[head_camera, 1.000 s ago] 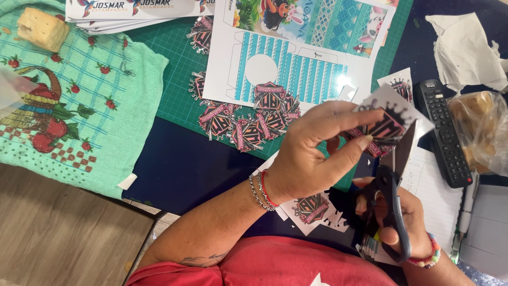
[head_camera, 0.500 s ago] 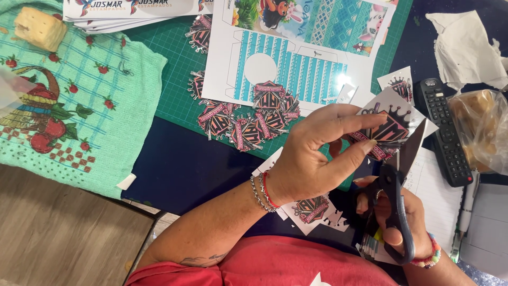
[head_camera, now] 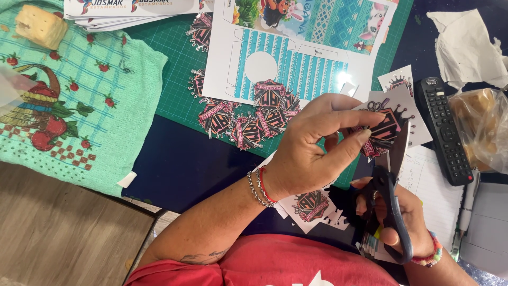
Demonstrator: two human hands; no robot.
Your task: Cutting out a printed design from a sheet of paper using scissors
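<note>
My left hand [head_camera: 312,148] pinches a printed paper sheet with a pink and black crowned emblem [head_camera: 390,121] between thumb and fingers. My right hand [head_camera: 399,212] grips dark-handled scissors [head_camera: 392,180], whose blades point up into the edge of that sheet. Below my left wrist lies another emblem print [head_camera: 311,205] with small paper offcuts. A pile of several cut-out emblems [head_camera: 248,119] rests on the green cutting mat [head_camera: 174,69].
A turquoise printed box template [head_camera: 286,58] lies on the mat. A black remote [head_camera: 443,130] and a bagged item [head_camera: 484,127] sit at right, crumpled paper [head_camera: 465,47] above. A green embroidered cloth [head_camera: 69,100] with a sponge-like block [head_camera: 39,25] lies left.
The scissor blades have risen further along the emblem sheet, and my left hand has turned the sheet slightly.
</note>
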